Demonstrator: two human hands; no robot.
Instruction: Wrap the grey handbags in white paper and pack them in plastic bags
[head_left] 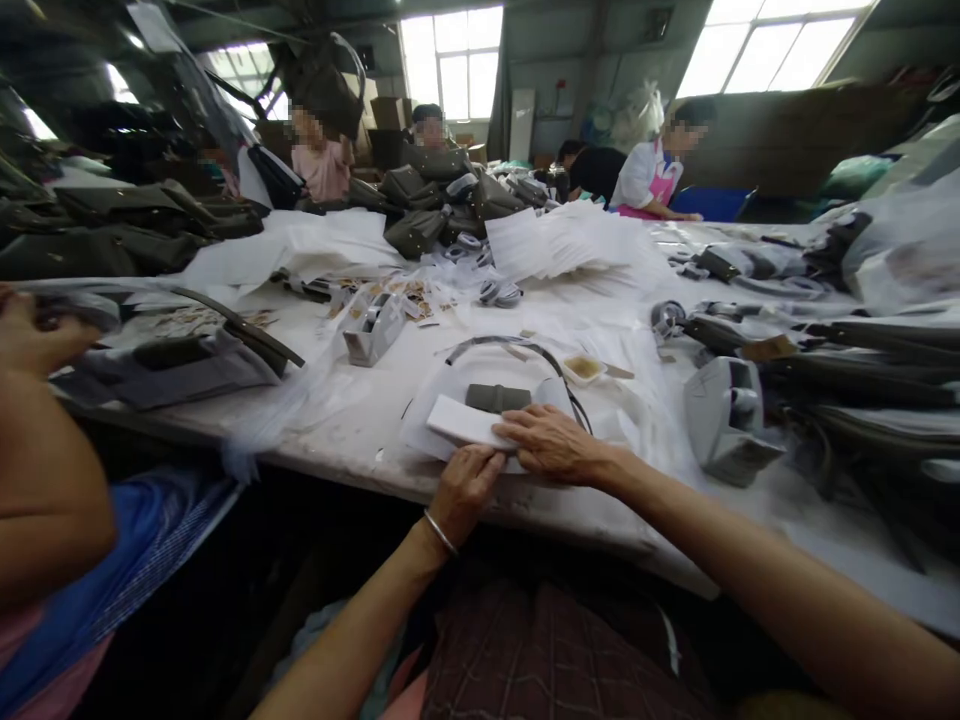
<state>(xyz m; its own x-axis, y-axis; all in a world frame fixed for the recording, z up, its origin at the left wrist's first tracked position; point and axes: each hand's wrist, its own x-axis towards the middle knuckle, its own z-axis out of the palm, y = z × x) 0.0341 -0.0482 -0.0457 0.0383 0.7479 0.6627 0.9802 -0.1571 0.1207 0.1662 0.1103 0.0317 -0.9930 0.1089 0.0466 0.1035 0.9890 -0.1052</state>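
At the table's front edge a folded white sheet (459, 418) lies under my fingers; whether it is paper or thin foam I cannot tell. My left hand (466, 488), with a silver bangle at the wrist, pinches the sheet's near edge. From the right, my right hand (553, 442) presses its bent fingers onto the sheet's right end, close to the left fingertips. Just beyond the sheet is a dark olive flat piece (498, 397) with a raised band across its middle. A dark strap (525, 345) curves around behind it.
A tape dispenser (375, 328) stands at left, another tape dispenser (726, 415) at right. Behind are a small dish (583, 368), white sheet stacks (570, 245) and piled olive bags (420, 215). Wrapped straps (885, 350) lie right. A co-worker's arm (49, 470) is close on the left.
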